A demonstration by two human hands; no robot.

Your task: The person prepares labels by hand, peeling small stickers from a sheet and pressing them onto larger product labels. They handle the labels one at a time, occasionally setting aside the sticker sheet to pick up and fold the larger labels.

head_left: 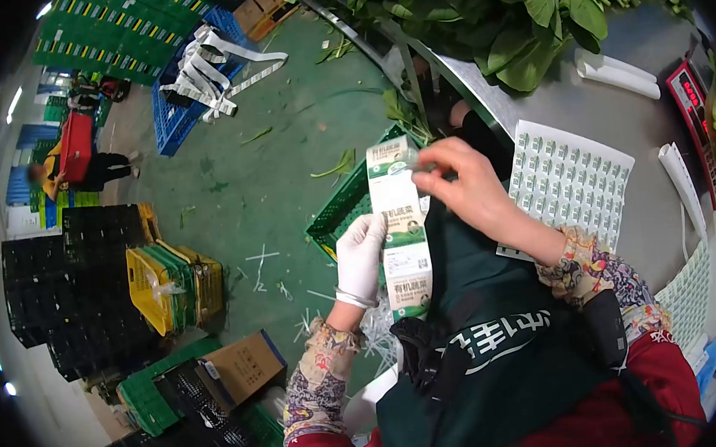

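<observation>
A long strip of printed labels [400,220] hangs upright in front of the green apron. My left hand [360,257], in a white glove, pinches the strip's left edge near its middle. Bare and bent at the fingers, my right hand [466,188] is at the strip's upper right edge, thumb and forefinger close together by the top label; whether a small sticker is between them is hard to make out. To the right, a sheet of small round stickers [571,180] lies on the metal table [637,130].
Leafy greens [518,17] pile at the table's far side, near a red scale [696,134]. A green crate [340,212] stands on the floor behind the strip. Far left, a person [55,172] carries a red crate [77,147]. Stacked crates [77,287] stand left.
</observation>
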